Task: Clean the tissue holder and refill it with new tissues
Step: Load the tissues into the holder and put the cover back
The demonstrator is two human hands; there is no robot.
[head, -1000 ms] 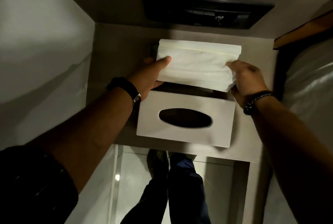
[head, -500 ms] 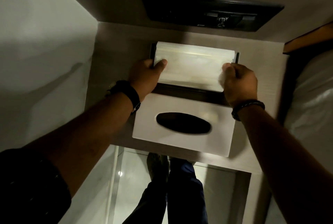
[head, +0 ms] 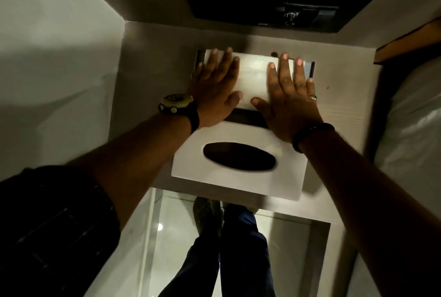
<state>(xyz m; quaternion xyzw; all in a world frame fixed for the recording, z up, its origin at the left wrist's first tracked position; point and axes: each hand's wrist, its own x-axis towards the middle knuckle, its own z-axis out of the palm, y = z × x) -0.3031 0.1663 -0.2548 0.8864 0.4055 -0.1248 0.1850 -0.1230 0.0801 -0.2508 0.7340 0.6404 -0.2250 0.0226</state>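
Observation:
A white stack of tissues [head: 254, 77] lies inside the recessed tissue holder [head: 309, 68] set into the countertop. My left hand [head: 216, 84] lies flat on the left half of the stack, fingers spread. My right hand [head: 287, 92] lies flat on the right half, fingers spread too. Neither hand grips anything. The holder's white lid [head: 238, 160], with a dark oval slot, lies on the counter just in front of the opening, partly under my wrists.
The pale countertop [head: 343, 115] ends at a front edge below the lid. A dark wall panel [head: 274, 3] with a small knob sits behind the holder. A white wall stands left, white bedding [head: 412, 117] right. My legs and shoes stand on the glossy floor below.
The tissue stack has gone down from above the opening into the holder. Both hands let go of its ends and now lie flat on top of it.

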